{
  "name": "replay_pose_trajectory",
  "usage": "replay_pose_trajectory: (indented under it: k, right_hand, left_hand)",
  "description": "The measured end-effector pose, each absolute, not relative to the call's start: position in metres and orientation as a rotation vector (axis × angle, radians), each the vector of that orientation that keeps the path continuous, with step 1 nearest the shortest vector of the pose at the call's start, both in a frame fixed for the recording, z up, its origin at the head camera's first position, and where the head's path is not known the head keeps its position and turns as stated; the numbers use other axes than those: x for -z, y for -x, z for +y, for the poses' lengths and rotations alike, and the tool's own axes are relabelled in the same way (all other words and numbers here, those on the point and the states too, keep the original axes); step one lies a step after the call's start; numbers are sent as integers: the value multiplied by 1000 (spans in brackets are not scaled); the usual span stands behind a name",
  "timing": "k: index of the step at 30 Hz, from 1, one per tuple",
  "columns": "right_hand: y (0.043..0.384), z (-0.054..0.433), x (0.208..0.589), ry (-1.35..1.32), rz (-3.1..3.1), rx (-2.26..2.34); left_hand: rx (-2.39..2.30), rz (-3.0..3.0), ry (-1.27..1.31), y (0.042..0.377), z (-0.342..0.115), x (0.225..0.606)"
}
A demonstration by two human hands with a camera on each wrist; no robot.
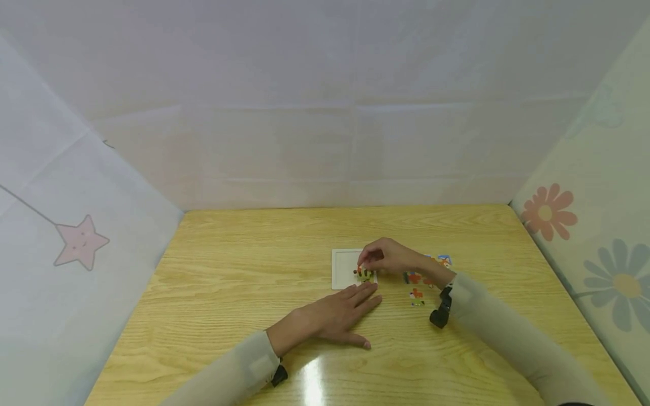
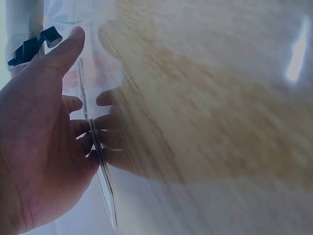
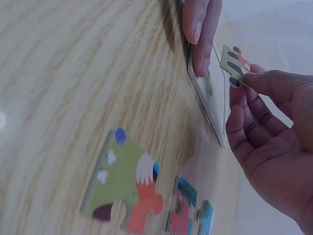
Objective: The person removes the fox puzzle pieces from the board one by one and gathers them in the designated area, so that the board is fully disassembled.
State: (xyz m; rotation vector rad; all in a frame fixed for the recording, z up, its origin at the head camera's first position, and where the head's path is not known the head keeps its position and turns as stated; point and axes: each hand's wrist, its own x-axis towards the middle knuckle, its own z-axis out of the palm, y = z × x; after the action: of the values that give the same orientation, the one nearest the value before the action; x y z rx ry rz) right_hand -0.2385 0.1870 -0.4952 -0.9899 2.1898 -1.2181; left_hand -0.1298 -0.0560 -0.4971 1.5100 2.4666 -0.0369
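Observation:
My right hand (image 1: 390, 256) pinches a green, black and orange jigsaw puzzle piece (image 3: 234, 66) between thumb and fingers. In the right wrist view the piece is tilted up over a shallow white puzzle tray (image 3: 211, 110). My left hand (image 1: 341, 316) lies with fingers extended, their tips at the near right edge of the tray (image 1: 341, 270). Two left fingertips (image 3: 201, 61) show there, touching the tray; a small patch of printed colour lies beside them, partly hidden. From the left wrist, the palm (image 2: 44, 142) is seen from its side with the tray's edge (image 2: 106, 188) beyond.
Several loose puzzle pieces (image 1: 416, 297) lie on the wooden table (image 1: 244, 254) right of the tray, some behind my right wrist. A larger green and orange piece (image 3: 129, 183) is nearest in the right wrist view. Pale cloth walls (image 1: 274, 146) enclose the table's back and sides.

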Motion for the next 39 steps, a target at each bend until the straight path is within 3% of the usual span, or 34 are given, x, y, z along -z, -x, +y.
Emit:
replay_pose_trajectory:
  k: [39]
  right_hand:
    - [196,293,491,945,2229,1243]
  left_hand:
    - [56,2490,-1522,129,-53,496]
